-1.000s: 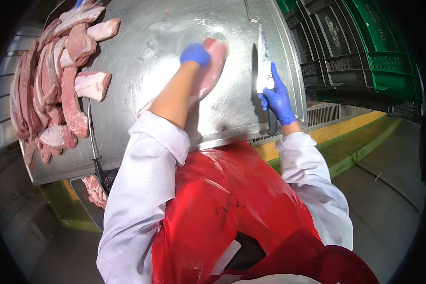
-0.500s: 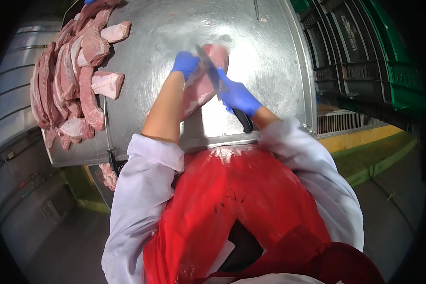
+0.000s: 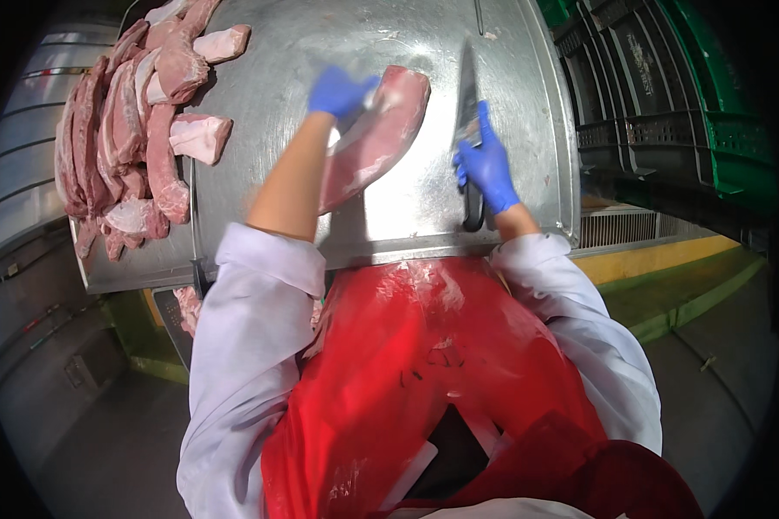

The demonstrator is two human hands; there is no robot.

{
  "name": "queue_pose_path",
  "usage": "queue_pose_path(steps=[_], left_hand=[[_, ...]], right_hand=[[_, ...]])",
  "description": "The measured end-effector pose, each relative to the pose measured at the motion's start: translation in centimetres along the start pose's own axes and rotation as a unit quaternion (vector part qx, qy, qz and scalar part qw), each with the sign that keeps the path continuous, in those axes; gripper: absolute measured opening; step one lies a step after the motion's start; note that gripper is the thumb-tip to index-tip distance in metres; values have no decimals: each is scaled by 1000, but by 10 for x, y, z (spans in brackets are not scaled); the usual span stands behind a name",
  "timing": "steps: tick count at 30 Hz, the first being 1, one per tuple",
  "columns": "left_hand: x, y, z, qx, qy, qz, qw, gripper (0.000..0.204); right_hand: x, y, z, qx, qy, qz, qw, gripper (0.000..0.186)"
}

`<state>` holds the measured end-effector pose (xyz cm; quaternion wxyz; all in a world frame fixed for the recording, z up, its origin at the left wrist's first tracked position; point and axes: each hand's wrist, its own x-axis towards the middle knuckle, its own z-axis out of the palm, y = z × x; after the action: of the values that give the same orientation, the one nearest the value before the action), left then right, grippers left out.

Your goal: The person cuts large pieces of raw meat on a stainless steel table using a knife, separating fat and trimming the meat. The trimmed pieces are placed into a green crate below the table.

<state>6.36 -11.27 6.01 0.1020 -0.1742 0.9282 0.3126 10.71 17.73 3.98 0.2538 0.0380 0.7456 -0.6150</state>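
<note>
I see no packages, signs or screens from here — only one marking: pale printed lettering (image 3: 641, 60) on the dark side wall of a stacked crate (image 3: 632, 95), upper right, just beyond the table's (image 3: 545, 130) right edge. It is a small, light patch on black plastic — too bent by the lens for me to tell its outline.
</note>
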Motion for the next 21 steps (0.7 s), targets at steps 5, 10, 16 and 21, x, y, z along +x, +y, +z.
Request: queue_pose_path(steps=[5, 10, 16, 21], left_hand=[[13, -37, 73, -22, 73, -18, 997, 46], [24, -75, 55, -212, -14, -6, 977, 28], [20, -47, 43, -173, -51, -28, 983, 17], [-1, -20, 25, -229, -57, 16, 972, 14]], right_hand=[[34, -26, -1, 3, 28, -38, 999, 83], [60, -13, 66, -103, -10, -98, 990, 81], [42, -2, 96, -318, -161, -89, 930, 80], [23, -17, 98, -177, -183, -77, 964, 75]])
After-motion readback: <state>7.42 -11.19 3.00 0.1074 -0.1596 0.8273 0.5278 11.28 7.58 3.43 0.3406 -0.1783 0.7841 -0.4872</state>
